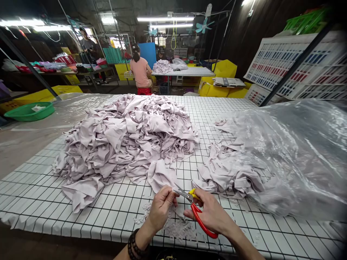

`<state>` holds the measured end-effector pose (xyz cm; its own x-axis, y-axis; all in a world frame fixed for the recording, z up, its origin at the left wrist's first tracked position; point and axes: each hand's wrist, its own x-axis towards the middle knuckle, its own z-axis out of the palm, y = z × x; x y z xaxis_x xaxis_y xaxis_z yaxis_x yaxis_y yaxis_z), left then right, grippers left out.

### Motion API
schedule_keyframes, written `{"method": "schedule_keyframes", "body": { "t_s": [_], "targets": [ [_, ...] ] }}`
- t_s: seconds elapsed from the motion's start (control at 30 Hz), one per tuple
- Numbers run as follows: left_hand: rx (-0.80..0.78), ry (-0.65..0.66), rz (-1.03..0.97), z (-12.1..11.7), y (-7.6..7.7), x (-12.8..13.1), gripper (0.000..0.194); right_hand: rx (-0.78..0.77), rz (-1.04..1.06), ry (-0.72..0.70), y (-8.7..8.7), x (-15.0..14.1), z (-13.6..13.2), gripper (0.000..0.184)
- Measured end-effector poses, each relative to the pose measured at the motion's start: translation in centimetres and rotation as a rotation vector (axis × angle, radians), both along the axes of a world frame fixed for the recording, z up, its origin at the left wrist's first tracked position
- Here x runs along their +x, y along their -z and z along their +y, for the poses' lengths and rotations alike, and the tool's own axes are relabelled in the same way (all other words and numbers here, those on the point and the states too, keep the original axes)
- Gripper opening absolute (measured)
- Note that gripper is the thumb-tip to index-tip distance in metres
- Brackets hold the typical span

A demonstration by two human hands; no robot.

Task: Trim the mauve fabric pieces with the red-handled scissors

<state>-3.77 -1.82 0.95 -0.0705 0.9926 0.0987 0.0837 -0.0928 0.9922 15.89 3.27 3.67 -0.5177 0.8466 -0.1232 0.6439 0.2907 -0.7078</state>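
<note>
My right hand [210,213] grips red and yellow scissors [196,211] with the blades open, pointing left. My left hand [161,209] pinches a small pale lilac fabric piece [179,213] at the blades, just above the near edge of the grid-patterned table [119,209]. Tiny fabric trimmings [179,229] lie scattered under both hands. A large heap of pale lilac fabric pieces [127,141] sits in the middle of the table, just beyond my hands. A dark beaded bracelet is on my left wrist.
A clear plastic bag [292,151] holding more lilac pieces spills open on the right. A green basin [29,111] rests far left on plastic sheeting. A person in pink [140,70] sits at a far table. White crates [298,68] lean at the right.
</note>
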Motion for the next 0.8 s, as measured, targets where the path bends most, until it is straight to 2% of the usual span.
{"method": "schedule_keyframes", "body": {
  "t_s": [0.13,0.47,0.8],
  "targets": [
    [0.032,0.014,0.044,0.2,0.0,0.0,0.027,0.072,-0.078,0.010,0.0,-0.5,-0.6,0.033],
    [0.053,0.050,0.001,-0.1,0.2,-0.2,0.027,0.113,-0.106,-0.002,-0.6,-1.6,-0.7,0.037],
    [0.019,0.063,-0.010,-0.2,0.3,-0.2,0.027,0.187,-0.163,0.001,0.0,-1.5,-0.6,0.034]
  ]
}}
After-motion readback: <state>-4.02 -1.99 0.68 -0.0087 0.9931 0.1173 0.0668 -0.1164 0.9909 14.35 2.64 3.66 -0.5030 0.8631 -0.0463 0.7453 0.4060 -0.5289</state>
